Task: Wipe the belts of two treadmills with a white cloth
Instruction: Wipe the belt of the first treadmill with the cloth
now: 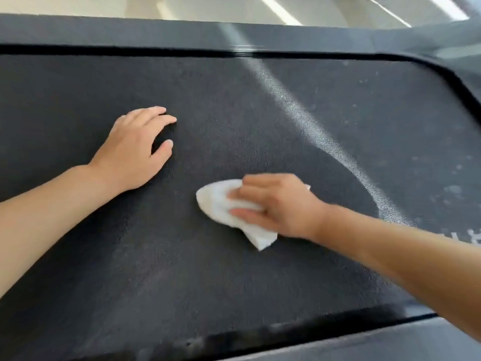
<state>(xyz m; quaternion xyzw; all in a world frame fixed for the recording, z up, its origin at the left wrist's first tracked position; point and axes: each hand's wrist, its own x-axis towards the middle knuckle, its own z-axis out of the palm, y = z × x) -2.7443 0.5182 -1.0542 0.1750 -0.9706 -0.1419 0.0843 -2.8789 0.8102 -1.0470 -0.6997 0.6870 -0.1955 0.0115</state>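
Observation:
A dark, rough-textured treadmill belt (pixel 234 113) fills most of the view. My right hand (pixel 276 204) presses a crumpled white cloth (pixel 221 207) flat onto the belt near its middle; the fingers cover the cloth's right part and its edges stick out to the left and below. My left hand (pixel 135 149) rests on the belt to the upper left of the cloth, fingers spread and bent, holding nothing. Pale dusty marks show on the belt's right part.
Grey side rails run along the belt's far edge (pixel 130 29) and near edge (pixel 364 345). A light floor (pixel 208 6) lies beyond the far rail. A bright streak of reflected light (pixel 299 115) crosses the belt on the right.

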